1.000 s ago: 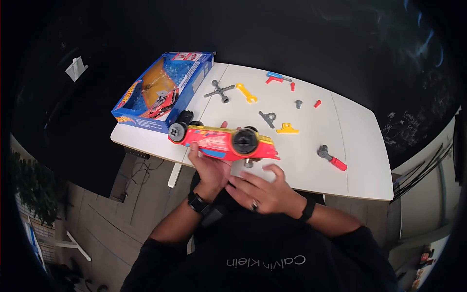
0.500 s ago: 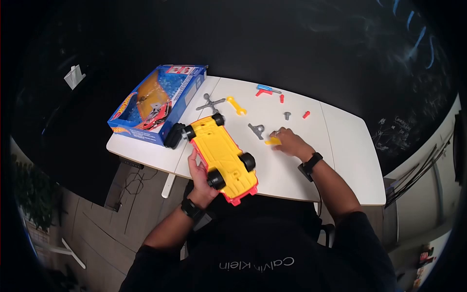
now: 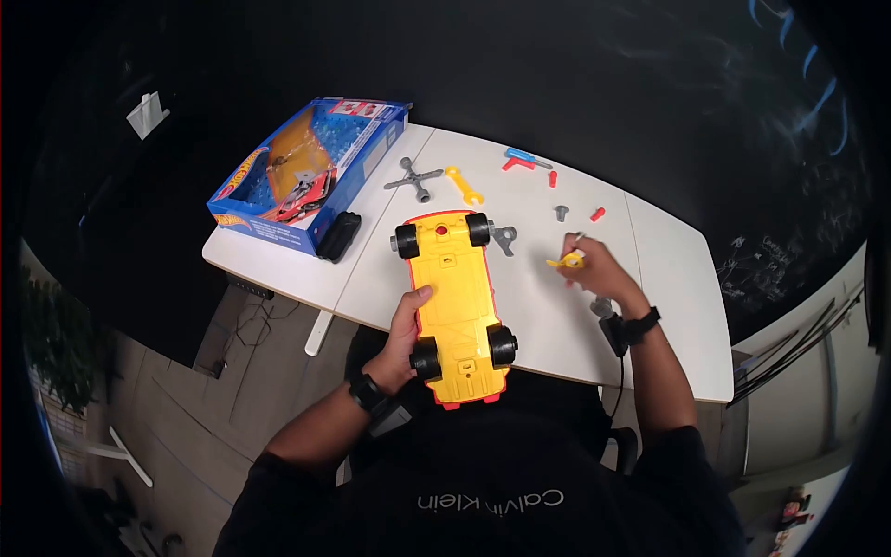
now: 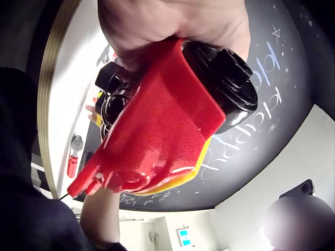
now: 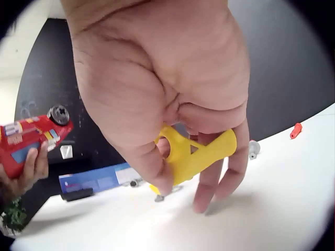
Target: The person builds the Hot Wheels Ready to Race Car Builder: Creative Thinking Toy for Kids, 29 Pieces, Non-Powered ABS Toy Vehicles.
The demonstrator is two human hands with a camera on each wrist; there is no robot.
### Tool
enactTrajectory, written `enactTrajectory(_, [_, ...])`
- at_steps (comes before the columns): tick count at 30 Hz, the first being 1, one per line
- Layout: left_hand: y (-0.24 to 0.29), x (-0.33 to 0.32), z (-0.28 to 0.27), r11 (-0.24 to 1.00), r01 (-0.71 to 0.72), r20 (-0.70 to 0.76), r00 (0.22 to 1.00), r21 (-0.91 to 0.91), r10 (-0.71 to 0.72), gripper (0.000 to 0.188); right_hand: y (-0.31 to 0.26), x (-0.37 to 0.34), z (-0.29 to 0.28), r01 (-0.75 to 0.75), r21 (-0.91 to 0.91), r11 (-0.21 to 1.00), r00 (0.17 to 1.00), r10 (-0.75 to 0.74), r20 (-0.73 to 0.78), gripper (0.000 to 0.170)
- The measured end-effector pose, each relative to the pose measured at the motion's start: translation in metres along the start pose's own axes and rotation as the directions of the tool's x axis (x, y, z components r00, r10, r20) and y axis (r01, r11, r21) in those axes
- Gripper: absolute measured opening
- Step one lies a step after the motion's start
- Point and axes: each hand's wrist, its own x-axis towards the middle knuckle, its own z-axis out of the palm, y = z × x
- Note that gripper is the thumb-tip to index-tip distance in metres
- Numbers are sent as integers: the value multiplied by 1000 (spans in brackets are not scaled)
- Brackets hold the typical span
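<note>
My left hand grips a toy car by its side over the table's front edge. The car's yellow underside with black wheels faces the head camera, and its red body fills the middle of the left wrist view. Over the table to the right, my right hand pinches a small yellow plastic part between thumb and fingers. That part has a round hole and a triangular one. A grey bracket-shaped piece lies just beyond the car, partly hidden by it.
On the white table stands a blue toy box at the left, a black object beside it. Behind lie a grey cross wrench, a yellow wrench, a blue-and-red toy tool, a grey bolt and small red pieces.
The car has turned from its side to show its underside, held by the left hand alone. My right hand has left the car, reached to the table and picked up the yellow part.
</note>
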Motion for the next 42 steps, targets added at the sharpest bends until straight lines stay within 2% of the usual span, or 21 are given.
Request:
enactTrajectory(1, [-1,0,-4,999,36,4,999,-25,-36,72,-15,-10,-9,-3,115,993,999,8,-39,21])
enactTrajectory(2, [-1,0,-3,999,34,3,999,-29,-34,72,-33,-18,-19,-5,112,994,999,9,-36,21])
enactTrajectory(4, [0,-1,-1,999,37,-61,997,16,-36,65,-68,-31,-40,-178,30,984,984,177,37,26])
enactTrajectory(5, [-1,-1,0,999,44,-59,997,14,-43,65,-72,-35,-45,-185,31,982,982,184,33,26])
enactTrajectory(7, [-2,2,3,992,-17,-57,998,126,24,55,-77,-41,-57,98,90,991,995,-94,-44,30])
enactTrajectory(9, [-6,3,6,994,-20,-46,999,112,25,53,-93,-46,-70,72,105,992,997,-73,6,30])
enactTrajectory(11, [-8,4,10,995,-26,-39,999,97,30,53,-113,-50,-73,139,294,946,987,-156,37,28])
enactTrajectory(15, [-8,2,16,974,0,-28,1000,226,6,53,-156,-56,-80,53,176,983,982,-84,170,27])
enactTrajectory(16, [-7,1,17,963,1,-23,1000,270,5,54,-157,-52,-79,133,83,988,971,-147,190,29])
enactTrajectory(17, [-7,1,18,963,0,-22,1000,270,6,54,-162,-51,-78,133,83,988,971,-147,191,29])
enactTrajectory(19, [-6,0,21,957,-7,-40,999,291,20,64,-176,-49,-74,211,-105,972,975,-201,95,29])
enactTrajectory(20, [-5,-1,19,957,-8,-40,999,291,20,64,-178,-45,-73,211,-106,972,975,-201,95,29])
enactTrajectory(22, [-1,-2,15,957,23,-26,1000,289,-16,63,-182,-30,-76,240,-284,928,966,-200,165,31])
enactTrajectory(27, [2,-3,16,968,32,-22,999,250,-27,64,-200,-5,-61,302,-120,946,915,-252,314,30])
enactTrajectory(29, [2,-3,17,972,27,-16,1000,232,-24,64,-230,-9,-52,149,-168,975,922,-75,380,36])
enactTrajectory(30, [2,-3,18,970,22,-21,1000,240,-18,64,-222,-2,-49,253,-221,942,898,-143,416,43])
enactTrajectory(33, [0,-3,17,969,18,-27,1000,245,-12,66,-239,11,-38,360,-332,872,844,-152,514,39])
enactTrajectory(35, [0,-3,16,970,13,-25,1000,243,-7,66,-229,23,-26,390,-317,865,837,-189,514,35])
enactTrajectory(37, [1,-3,15,972,12,-7,1000,234,-10,66,-214,38,-15,479,-249,842,780,-278,560,31])
enactTrajectory(41, [0,-3,10,976,-11,23,1000,216,6,64,-211,43,-6,308,-362,880,844,-77,530,29])
enactTrajectory(42, [-1,-2,12,977,-30,6,1000,210,30,59,-211,44,-4,302,-353,885,845,-78,528,29])
